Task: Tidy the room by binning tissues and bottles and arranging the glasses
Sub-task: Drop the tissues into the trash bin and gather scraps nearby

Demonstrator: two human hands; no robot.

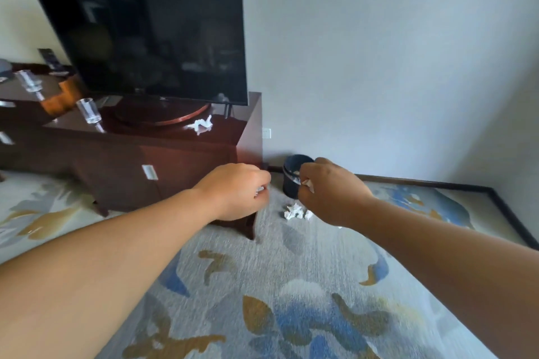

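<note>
A small white tissue is pinched in the right hand over the dark bin. Something white is squeezed in the closed left hand. If dropped early, it could be lost beside the crumpled tissue on the carpet.

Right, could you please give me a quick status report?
Both hands closed on white tissue: left hand, right hand. Dark round bin just ahead. Crumpled white tissue lies on carpet.
</note>
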